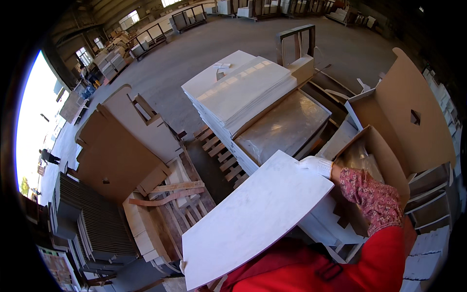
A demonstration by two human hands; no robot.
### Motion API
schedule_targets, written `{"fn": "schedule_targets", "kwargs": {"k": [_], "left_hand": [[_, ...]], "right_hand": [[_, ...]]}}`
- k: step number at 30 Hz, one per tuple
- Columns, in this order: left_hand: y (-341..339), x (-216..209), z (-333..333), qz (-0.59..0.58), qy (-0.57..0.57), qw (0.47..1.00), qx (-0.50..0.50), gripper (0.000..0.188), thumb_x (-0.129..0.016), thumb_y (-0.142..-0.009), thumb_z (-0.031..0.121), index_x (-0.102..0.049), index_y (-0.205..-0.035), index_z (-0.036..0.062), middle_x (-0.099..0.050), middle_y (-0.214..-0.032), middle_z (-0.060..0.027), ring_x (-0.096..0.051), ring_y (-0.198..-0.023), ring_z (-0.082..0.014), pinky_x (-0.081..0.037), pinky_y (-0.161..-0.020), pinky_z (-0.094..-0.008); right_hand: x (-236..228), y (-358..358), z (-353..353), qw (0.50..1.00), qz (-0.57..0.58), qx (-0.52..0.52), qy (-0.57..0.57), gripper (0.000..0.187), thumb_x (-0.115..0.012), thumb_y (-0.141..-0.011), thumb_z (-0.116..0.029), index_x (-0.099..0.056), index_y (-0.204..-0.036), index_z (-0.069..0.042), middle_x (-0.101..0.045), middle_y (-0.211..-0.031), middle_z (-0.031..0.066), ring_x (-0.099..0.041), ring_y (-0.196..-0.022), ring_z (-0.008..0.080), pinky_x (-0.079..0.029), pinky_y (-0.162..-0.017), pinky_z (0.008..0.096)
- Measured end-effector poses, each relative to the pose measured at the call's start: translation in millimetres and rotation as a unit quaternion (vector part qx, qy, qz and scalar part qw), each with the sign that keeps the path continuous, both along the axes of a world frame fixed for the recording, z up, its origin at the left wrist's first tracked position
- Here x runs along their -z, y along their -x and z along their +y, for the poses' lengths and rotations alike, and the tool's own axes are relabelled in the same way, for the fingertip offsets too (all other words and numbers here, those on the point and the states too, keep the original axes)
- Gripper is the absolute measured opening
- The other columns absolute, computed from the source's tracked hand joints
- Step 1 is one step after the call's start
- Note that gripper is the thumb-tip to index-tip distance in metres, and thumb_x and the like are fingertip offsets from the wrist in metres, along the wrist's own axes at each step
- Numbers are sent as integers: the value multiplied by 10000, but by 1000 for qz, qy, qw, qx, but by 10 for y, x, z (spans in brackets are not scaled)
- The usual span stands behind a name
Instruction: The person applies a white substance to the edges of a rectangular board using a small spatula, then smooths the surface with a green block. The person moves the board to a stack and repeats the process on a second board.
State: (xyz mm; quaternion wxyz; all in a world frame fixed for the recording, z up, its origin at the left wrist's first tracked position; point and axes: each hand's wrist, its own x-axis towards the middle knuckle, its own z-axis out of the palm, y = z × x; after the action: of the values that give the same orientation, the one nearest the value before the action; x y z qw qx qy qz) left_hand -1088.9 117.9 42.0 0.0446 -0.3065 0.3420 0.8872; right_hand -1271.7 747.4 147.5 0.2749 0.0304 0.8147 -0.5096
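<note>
A large white slab [253, 219] with faint grey marbling hangs tilted in front of me, held up in both hands. My right hand [315, 166], in a white glove, is closed on its upper right edge; the thumb side lies on the face. Of my left hand [183, 266], only a gloved fingertip shows, hooked over the lower left edge; the slab hides the remainder. Just beyond the slab stands a stack of white slabs [248, 90] beside an open carton [287, 129] with clear plastic over its contents.
A wooden pallet [214, 146] sits under the stack. At left are upright brown cardboard [119, 148], a crate with loose wood strips [170, 192] and dark slabs [95, 228] on edge. An open cardboard box [389, 160] stands at right. Distant people are near the bright doorway.
</note>
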Motion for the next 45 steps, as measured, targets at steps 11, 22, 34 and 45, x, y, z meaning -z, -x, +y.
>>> {"fn": "schedule_targets", "kwargs": {"k": [11,22,34,45], "left_hand": [[1624,735,349,-81,16,981,173,442,-560,-974,375,-584,-1250,31,-667,-1112,-114,-667,-970,-243,-564,-842,-364],[2610,809,1773,-54,43,942,329,331,-501,-1010,219,-574,-1172,-60,-652,-1155,-141,-644,-1055,-268,-516,-962,-402],[3623,820,3466,-100,97,900,414,258,-476,-1051,321,-541,-1156,93,-619,-1066,-55,-644,-964,-246,-560,-843,-419],[3937,1229,3986,-135,103,887,430,260,-448,-1047,249,-575,-1129,37,-613,-1083,-81,-624,-984,-229,-535,-886,-388]], "right_hand": [[564,1210,866,946,-99,134,-279,464,-604,-931,-348,-668,-1121,71,-721,-997,158,-654,-858,269,-516,-788,395],[483,2011,1948,863,-27,249,-439,532,-586,-862,-499,-716,-1124,-54,-695,-1103,219,-672,-1012,398,-532,-860,443],[1238,2814,3615,853,39,283,-437,474,-581,-853,-512,-759,-1068,-128,-713,-1101,150,-672,-1032,347,-522,-912,432],[1616,3236,4098,877,-4,299,-375,457,-541,-853,-486,-759,-1044,-133,-722,-1070,141,-679,-1004,339,-524,-900,435]]}}
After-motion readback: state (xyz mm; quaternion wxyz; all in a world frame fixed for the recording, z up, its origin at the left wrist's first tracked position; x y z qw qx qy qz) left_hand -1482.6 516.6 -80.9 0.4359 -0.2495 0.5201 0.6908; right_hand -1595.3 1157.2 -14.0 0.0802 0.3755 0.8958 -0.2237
